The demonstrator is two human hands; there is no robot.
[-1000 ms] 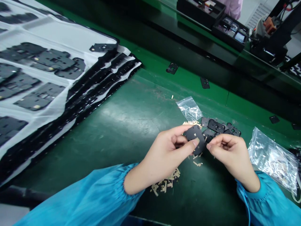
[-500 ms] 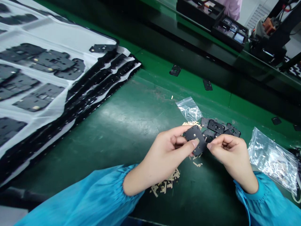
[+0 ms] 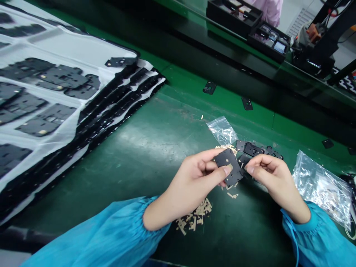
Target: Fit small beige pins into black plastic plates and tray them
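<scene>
Black pad (image 3: 229,167) looks thin, light and fairly stiff, best held by its edges; left hand (image 3: 189,189) has it in a firm grip between thumb and fingers; right hand (image 3: 275,181) curls at its edge, grip unclear.

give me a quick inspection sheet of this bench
surface: green bench mat, scuffed, with pale marks
job's things: black plate held up over the mat; loose black pieces just behind it
clutter: tan strips below the hands; two clear plastic bags
grippers: left hand grips the plate; right hand curled at its edge, contact unclear
cables: pale cable at the lower right corner
surroundings: stacked white sheets of black parts; black trays; person in pink beyond
</scene>
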